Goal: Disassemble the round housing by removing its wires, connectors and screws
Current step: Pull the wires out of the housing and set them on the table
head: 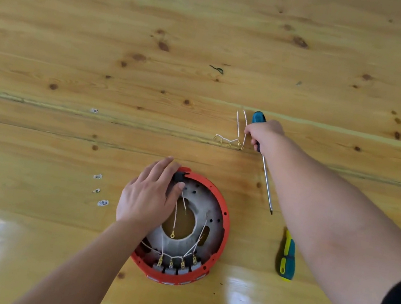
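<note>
The round housing (225, 225), red-rimmed with a grey inside and a central hole, lies on the wooden table. White wires (174, 216) with gold terminals run inside it to a row of connectors (176, 267) at its near edge. My left hand (149, 196) rests on the housing's far left rim, fingers around a black part (180, 176). My right hand (263, 134) is farther back and grips a blue-handled screwdriver (267, 184), its tip pointing toward me. It also touches a removed white wire bundle (232, 138) lying on the table.
A second screwdriver (288, 256) with a yellow and teal handle lies right of the housing. Small white labels (100, 189) are scattered left of it, one more (94, 110) farther back. Dark scraps (217, 69) lie on the far table.
</note>
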A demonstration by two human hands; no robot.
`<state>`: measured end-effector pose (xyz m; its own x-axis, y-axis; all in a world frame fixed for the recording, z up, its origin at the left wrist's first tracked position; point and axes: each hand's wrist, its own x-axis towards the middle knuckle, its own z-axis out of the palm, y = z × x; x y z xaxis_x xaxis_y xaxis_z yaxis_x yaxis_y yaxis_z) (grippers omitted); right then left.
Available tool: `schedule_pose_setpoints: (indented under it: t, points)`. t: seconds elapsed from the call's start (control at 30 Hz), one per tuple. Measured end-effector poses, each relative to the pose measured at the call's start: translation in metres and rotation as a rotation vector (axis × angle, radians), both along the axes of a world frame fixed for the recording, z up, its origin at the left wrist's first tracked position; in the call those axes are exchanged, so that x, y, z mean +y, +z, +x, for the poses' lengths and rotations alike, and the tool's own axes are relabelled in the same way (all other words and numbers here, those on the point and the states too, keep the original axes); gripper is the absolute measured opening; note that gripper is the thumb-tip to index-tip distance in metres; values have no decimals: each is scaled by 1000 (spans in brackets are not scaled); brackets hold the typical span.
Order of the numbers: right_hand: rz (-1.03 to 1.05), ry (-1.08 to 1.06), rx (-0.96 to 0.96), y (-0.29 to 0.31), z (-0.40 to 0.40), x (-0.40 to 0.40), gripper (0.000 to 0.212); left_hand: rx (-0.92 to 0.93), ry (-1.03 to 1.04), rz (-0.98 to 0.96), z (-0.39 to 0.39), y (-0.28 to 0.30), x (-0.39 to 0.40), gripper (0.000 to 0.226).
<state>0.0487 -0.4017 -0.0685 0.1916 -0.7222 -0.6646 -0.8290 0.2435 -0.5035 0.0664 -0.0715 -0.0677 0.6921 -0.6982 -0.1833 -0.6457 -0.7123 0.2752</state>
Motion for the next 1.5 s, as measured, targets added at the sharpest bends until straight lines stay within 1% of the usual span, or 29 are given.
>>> schedule_pose_setpoints:
  t: [0.17,0.33,0.4,0.47,0.5,0.6,0.67,0.7,0.77,0.87,1.0,1.07,1.23,1.4,1.5]
  points:
    - [5,-30,3,-2,-3,1,18,-9,7,-6,-1,-2,1,53]
    - [33,-96,-61,4,-10,6,34,-21,9,-13,-1,-2,0,55]
    - [58,-107,-93,13,-16,10,35,-24,3,-15,-2,0,1,59]
    - [120,-130,-166,26,-23,15,27,-6,-3,-42,-1,1,1,60]
    - [165,-157,-229,35,-28,19,22,16,-5,-71,0,2,2,59]
    - [326,-235,-427,64,-48,36,16,109,-8,-185,2,7,12,52]
    - [408,-230,-516,82,-64,51,9,114,-32,-237,-2,12,25,48]
    - [421,-207,-535,89,-73,59,10,94,-60,-248,-7,14,34,48]
    - [375,-118,-527,101,-89,75,14,47,-175,-243,-21,17,55,50]
    - [240,-27,-505,109,-114,97,21,-21,-393,-211,-43,12,91,47]
    - [200,-11,-569,106,-146,121,22,-46,-493,-136,-64,6,122,58]
    - [175,-46,-610,103,-159,130,22,-66,-493,-112,-68,6,126,59]
    - [67,-111,-679,96,-179,141,17,-70,-427,-104,-84,8,121,52]
    - [10,-77,-703,92,-191,143,23,-59,-360,-117,-94,8,117,51]
    - [-77,-15,-727,92,-196,141,26,-45,-323,-111,-96,10,115,52]
